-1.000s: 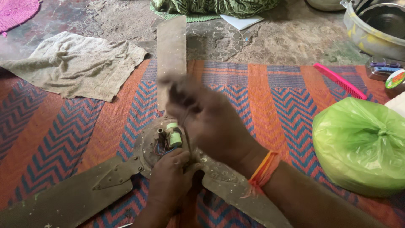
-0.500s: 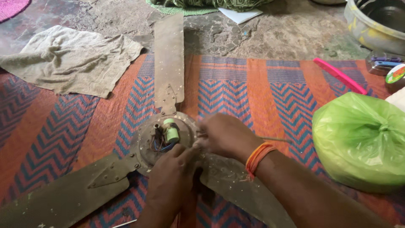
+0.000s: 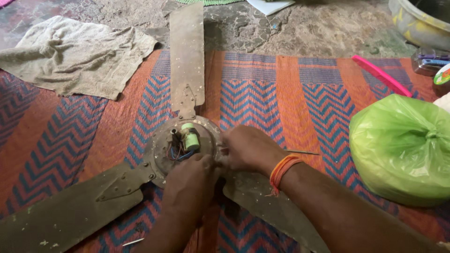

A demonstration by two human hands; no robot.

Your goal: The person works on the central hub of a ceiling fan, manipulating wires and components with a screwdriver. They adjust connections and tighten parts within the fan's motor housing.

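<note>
Lying flat on a striped mat (image 3: 262,93), the dusty ceiling fan (image 3: 183,145) has its round hub between both hands. The left hand (image 3: 190,185) clenches the hub's near rim; the right hand (image 3: 246,147) pinches its right edge, beside the green capacitor (image 3: 190,139). A green plastic bag (image 3: 403,145) sits well right, a rag (image 3: 75,56) far left.

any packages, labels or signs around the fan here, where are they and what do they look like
Knotted light green plastic bag: on the striped mat at the right, bulging, round, no print visible.
Small round item with a green and white label: right edge, above the bag, mostly cut off.
Flat clear pack holding blue and purple items: upper right, beside the pink comb.
No signs or screens in view.
</note>
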